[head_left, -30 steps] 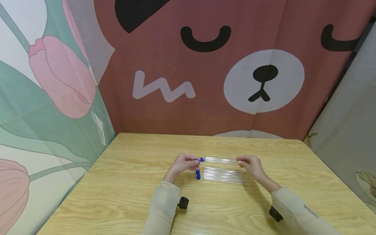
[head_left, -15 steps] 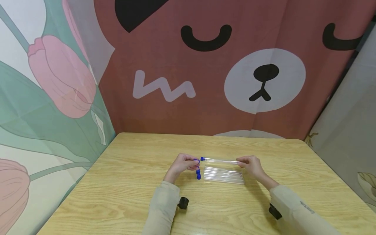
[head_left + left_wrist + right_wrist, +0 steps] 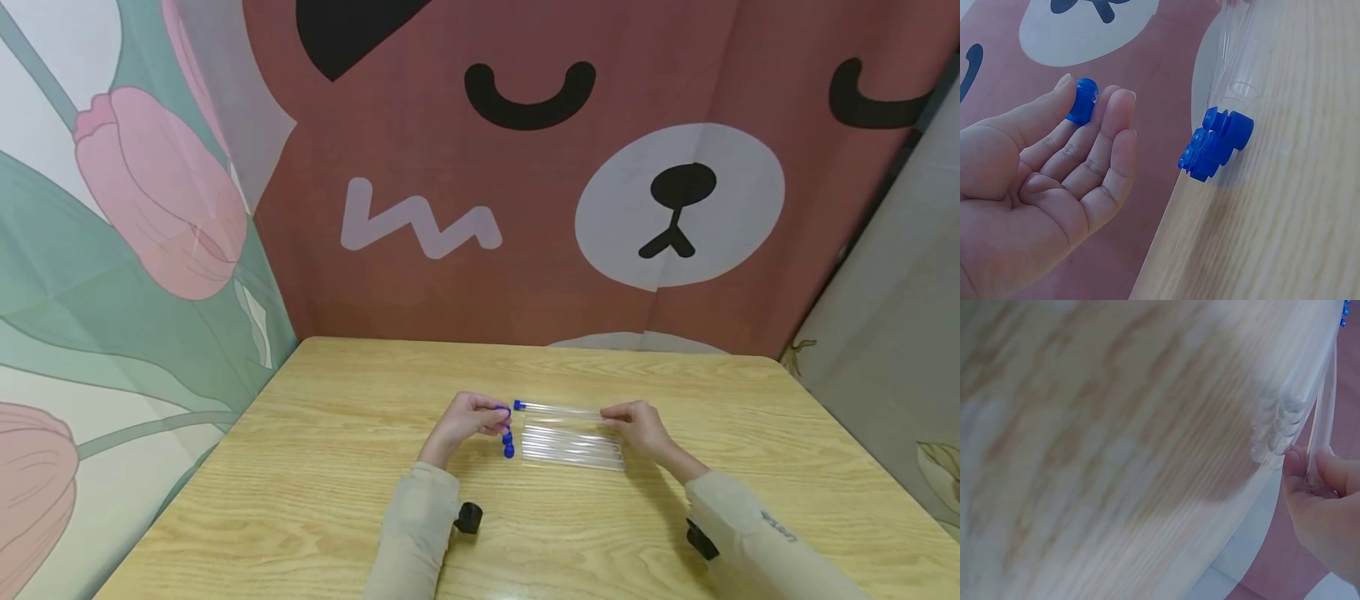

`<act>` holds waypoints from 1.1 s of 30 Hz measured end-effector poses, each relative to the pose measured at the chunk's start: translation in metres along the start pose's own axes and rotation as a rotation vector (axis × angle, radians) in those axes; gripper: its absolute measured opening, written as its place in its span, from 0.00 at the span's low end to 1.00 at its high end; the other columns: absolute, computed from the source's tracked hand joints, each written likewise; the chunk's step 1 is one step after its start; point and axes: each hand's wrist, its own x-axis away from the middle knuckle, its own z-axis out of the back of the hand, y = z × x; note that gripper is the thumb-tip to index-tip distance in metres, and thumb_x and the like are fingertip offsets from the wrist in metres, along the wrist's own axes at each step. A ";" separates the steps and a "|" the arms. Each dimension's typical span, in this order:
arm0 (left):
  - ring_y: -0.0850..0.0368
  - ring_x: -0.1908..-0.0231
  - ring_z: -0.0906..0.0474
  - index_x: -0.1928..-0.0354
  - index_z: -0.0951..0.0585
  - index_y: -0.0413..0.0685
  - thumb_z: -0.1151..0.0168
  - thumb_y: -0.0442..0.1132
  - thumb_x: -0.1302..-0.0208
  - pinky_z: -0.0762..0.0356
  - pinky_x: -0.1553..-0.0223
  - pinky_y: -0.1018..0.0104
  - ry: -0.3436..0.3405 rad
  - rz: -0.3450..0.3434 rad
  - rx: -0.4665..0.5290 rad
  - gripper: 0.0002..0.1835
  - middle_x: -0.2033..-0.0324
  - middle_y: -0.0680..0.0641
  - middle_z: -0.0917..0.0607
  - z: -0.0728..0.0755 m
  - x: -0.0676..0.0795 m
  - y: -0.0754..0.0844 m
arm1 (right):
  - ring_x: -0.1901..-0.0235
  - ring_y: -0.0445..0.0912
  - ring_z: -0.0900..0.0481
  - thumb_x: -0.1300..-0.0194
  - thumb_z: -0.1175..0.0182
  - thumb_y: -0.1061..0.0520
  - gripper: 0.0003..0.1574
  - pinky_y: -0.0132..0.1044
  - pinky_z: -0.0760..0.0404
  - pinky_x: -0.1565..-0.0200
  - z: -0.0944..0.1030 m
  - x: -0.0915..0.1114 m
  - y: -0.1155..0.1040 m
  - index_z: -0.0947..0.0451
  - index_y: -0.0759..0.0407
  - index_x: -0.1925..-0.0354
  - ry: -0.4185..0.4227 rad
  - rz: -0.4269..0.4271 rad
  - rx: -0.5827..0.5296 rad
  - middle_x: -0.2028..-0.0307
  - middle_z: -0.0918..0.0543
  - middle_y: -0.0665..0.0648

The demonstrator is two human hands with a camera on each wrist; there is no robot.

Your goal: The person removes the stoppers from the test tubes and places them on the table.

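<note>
Between thumb and fingertips, my left hand point(image 3: 471, 417) pinches a small blue cap point(image 3: 1085, 97); its palm shows in the left wrist view. My right hand point(image 3: 636, 423) grips the right end of a clear test tube point(image 3: 562, 410), thumb against fingers, as the right wrist view also shows. A blue cap point(image 3: 518, 405) sits on that tube's left end, close beside my left fingertips. Below the held tube, several clear test tubes point(image 3: 572, 450) lie side by side on the table. Loose blue caps point(image 3: 1219, 147) are grouped by their left ends, partly hidden behind my left hand in the head view.
The wood-grain table point(image 3: 360, 517) reaches back to a curtain point(image 3: 420, 292) printed with a bear's face. A floral curtain point(image 3: 150, 358) hangs along the left side and a pale one point(image 3: 885, 333) on the right. Black wrist cameras point(image 3: 470, 518) sit under both sleeves.
The blue cap now sits closer against the held tube's end. My right hand has shifted slightly left, and the tube now slopes down toward it. My left hand stays in place.
</note>
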 end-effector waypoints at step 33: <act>0.47 0.71 0.19 0.61 0.23 0.25 0.43 0.28 0.42 0.21 0.65 0.55 0.005 0.019 -0.038 0.10 0.69 0.31 0.19 0.001 0.001 -0.003 | 0.65 0.60 0.21 0.50 0.41 0.75 0.07 0.46 0.21 0.64 -0.003 -0.002 0.006 0.20 0.75 0.68 -0.086 0.083 0.161 0.69 0.19 0.69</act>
